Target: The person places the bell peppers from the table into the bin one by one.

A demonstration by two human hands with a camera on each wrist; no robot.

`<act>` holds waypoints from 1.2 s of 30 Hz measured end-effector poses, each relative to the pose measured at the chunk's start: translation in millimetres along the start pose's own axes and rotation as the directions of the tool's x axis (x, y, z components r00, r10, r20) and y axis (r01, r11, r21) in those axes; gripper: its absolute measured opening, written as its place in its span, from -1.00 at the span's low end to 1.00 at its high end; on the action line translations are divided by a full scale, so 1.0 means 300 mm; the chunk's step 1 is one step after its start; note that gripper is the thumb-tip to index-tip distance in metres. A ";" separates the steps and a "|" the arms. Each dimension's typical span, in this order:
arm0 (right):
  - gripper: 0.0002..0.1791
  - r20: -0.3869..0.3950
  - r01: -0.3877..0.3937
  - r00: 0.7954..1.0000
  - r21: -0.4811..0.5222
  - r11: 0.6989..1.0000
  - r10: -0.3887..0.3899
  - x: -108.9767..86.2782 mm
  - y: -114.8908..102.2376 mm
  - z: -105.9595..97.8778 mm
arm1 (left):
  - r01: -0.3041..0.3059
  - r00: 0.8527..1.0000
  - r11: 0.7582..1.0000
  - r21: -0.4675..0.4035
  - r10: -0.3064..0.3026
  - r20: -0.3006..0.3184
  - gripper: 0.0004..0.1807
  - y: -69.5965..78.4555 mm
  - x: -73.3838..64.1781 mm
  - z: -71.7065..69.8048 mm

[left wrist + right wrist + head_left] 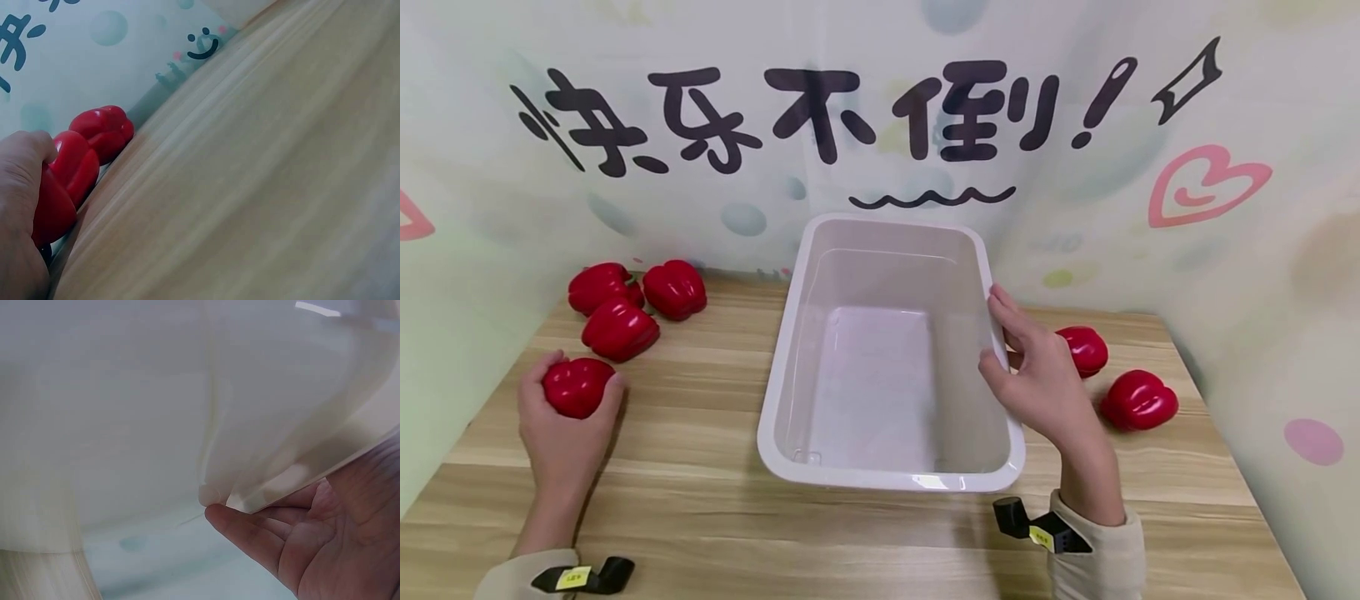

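My left hand (567, 425) holds a red bell pepper (578, 388) between thumb and fingers, low over the left side of the table. In the left wrist view, that hand (22, 194) is at the left edge, with red bell peppers (61, 200) beside it. A white plastic bin (775, 392) stands mid-table with its mouth facing me; I see nothing inside. My right hand (1041, 375) grips its right rim, thumb on the inner side. In the right wrist view, the fingers of the right hand (300, 544) touch the underside of the bin's rim (256, 499).
Three loose bell peppers (619, 329) cluster at the back left. On the right lie two more: one bell pepper (1084, 350) partly behind my right hand, another bell pepper (1140, 401) nearer the edge. A printed cloth (880, 179) hangs behind the wooden table (700, 517).
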State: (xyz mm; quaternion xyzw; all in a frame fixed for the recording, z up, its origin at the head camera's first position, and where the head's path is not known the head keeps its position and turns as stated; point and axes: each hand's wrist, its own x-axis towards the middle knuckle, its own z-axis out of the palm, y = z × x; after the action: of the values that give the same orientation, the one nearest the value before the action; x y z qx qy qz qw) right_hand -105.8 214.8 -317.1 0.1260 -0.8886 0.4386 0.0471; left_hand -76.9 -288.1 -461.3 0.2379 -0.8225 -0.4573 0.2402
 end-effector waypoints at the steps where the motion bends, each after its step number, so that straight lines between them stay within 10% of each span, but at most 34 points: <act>1: -0.28 0.000 0.001 1.000 -0.001 1.000 -0.001 0.000 0.000 0.000 | -0.004 1.000 1.000 0.000 0.004 -0.001 -0.15 0.001 -0.001 0.000; 14: -0.29 -0.001 -0.002 1.000 0.011 1.000 0.002 0.007 0.005 0.002 | -0.013 1.000 1.000 -0.022 0.013 -0.015 -0.17 0.022 -0.008 0.001; 23: -0.29 0.000 0.003 1.000 0.012 1.000 -0.003 0.006 0.001 -0.002 | 0.047 0.998 0.998 -0.049 -0.045 0.035 -0.16 0.123 -0.012 -0.002; 36: -0.29 0.003 -0.003 1.000 0.022 1.000 0.003 0.005 0.004 -0.001 | -0.154 0.985 0.967 -0.202 0.166 0.044 -0.17 0.269 -0.037 -0.010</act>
State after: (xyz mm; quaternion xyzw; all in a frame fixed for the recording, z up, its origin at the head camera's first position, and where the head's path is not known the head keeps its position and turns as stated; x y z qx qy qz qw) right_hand -107.7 215.6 -317.6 0.1256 -0.8839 0.4484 0.0437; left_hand -80.2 -245.4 -391.9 0.1314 -0.7964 -0.5230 0.2737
